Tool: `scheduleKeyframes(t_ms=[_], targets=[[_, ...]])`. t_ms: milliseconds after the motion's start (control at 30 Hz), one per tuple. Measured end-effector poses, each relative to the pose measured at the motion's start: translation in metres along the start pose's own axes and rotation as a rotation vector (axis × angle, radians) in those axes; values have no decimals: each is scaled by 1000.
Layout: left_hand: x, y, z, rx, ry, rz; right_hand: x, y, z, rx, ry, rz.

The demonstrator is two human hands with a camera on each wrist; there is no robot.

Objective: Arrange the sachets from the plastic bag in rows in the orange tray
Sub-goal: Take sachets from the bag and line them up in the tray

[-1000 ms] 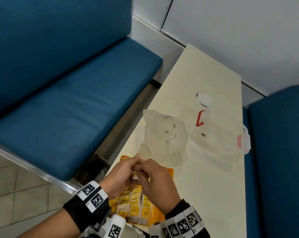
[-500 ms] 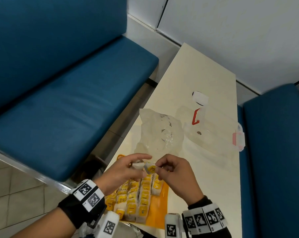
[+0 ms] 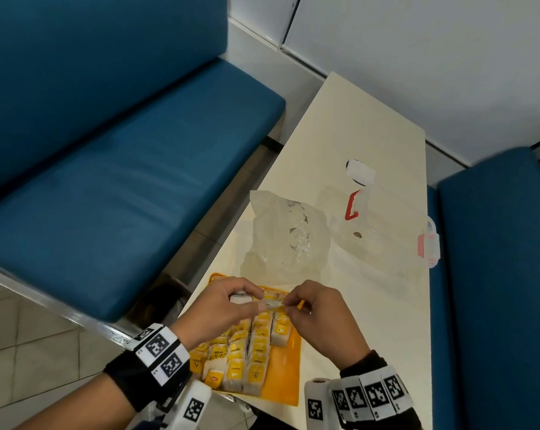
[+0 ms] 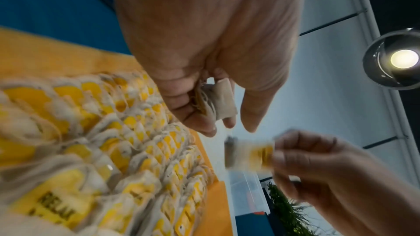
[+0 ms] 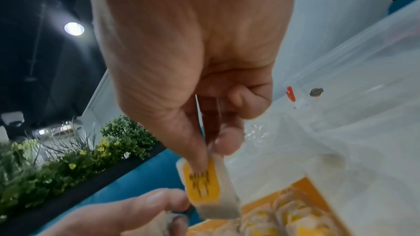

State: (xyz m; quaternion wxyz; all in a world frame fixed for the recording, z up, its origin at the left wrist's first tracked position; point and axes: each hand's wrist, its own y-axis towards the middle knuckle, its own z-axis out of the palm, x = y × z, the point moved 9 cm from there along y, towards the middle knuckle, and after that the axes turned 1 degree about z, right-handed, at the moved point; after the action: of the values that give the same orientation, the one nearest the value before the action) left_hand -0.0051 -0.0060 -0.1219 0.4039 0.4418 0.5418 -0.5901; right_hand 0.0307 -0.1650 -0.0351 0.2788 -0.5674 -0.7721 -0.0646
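Observation:
The orange tray [image 3: 289, 386] lies at the table's near left corner with several rows of white sachets with yellow tags [image 3: 247, 352] in it. Both hands hover over its far end. My left hand [image 3: 225, 308] holds a small bunch of sachets [image 4: 218, 100] in curled fingers. My right hand [image 3: 312, 308] pinches one sachet with a yellow tag [image 5: 204, 184] between thumb and finger, just right of the left hand. The crumpled clear plastic bag [image 3: 289, 240] lies on the table beyond the tray.
A clear lidded box with red clasps [image 3: 386, 231] stands to the right of the bag on the cream table [image 3: 371, 125]. Blue benches [image 3: 123, 169] flank the table on both sides. The left table edge runs beside the tray.
The hands were joined a second ago and have drawn apart. My right hand now holds a single sachet away from the bunch in my left hand.

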Motion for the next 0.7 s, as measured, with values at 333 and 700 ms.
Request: scheduleKeyframes(t_ms=[333,700], targets=[[9,0,-14,-37,37,-63,-27,-19,52,508,-304,50],[13,1,-14,-37,-27,-134,-62,4,80,262,-552,105]])
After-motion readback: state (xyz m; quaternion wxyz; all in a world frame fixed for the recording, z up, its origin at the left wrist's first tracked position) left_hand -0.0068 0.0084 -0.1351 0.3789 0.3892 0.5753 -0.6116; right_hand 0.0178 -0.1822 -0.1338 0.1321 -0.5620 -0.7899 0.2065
